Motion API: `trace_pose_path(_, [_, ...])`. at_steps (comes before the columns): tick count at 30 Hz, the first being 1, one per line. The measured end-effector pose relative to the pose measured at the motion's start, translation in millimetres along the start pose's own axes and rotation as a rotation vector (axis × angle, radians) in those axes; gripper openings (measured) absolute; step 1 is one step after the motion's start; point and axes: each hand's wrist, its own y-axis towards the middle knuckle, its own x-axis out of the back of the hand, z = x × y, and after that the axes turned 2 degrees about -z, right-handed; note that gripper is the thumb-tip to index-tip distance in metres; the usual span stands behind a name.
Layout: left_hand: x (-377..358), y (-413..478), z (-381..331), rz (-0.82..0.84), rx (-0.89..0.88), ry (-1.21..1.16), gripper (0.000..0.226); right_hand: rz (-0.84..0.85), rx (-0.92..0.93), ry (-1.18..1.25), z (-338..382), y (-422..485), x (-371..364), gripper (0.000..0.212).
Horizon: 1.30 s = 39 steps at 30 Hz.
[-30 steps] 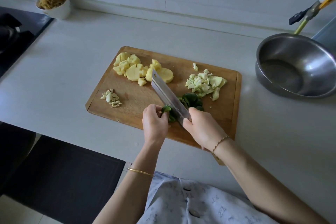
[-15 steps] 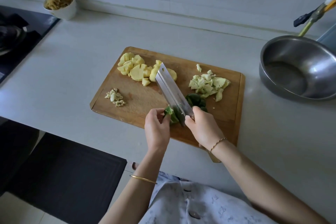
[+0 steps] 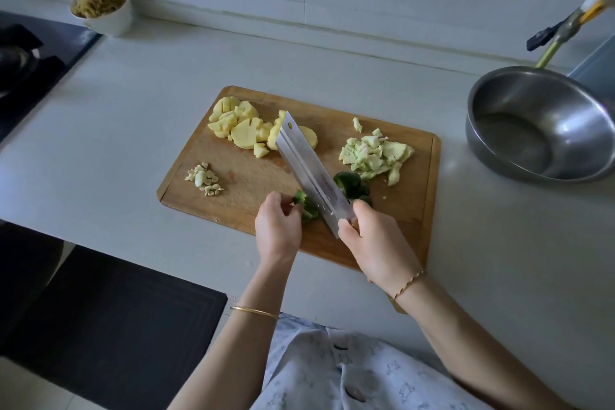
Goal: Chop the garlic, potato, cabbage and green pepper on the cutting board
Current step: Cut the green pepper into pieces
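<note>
At the far left, at 10 o'clock from the cutting board (image 3: 253, 183), a white bowl (image 3: 111, 22) with brown shreds stands on the counter (image 3: 133, 130), just beside the black stove (image 3: 30, 56).

On the board, the garlic (image 3: 204, 178) lies at 9 o'clock as a small heap of pale chopped bits. The potato (image 3: 243, 130) is at 11 o'clock, cut in yellow slices and chunks.

Your left hand (image 3: 278, 233) is at 6 o'clock. Its fingers are curled and they pinch a small pepper piece (image 3: 303, 206), dark green and shiny, against the left face of the cleaver (image 3: 309, 170). The blade points to 11 o'clock and its tip covers part of the potato. You cannot tell if the edge touches the wood.

The rest of the green pepper (image 3: 352, 184) lies just right of the blade, near the board's middle. Your right hand (image 3: 376, 243) is closed tight around the cleaver's handle, which is hidden inside the fist.

The cabbage (image 3: 376, 151) is at 2 o'clock, in pale green torn pieces. A steel bowl (image 3: 539, 123) stands on the counter at 3 o'clock, apart from the board.
</note>
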Motion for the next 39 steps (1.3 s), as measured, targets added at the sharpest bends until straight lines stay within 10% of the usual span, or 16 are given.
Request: trace_pose_path(39, [-4.1,-5.3,-0.1,-0.089,-0.086,-0.044,0.013,0.062,0.001,-0.295,17.1,16.4,-19.0,0.015])
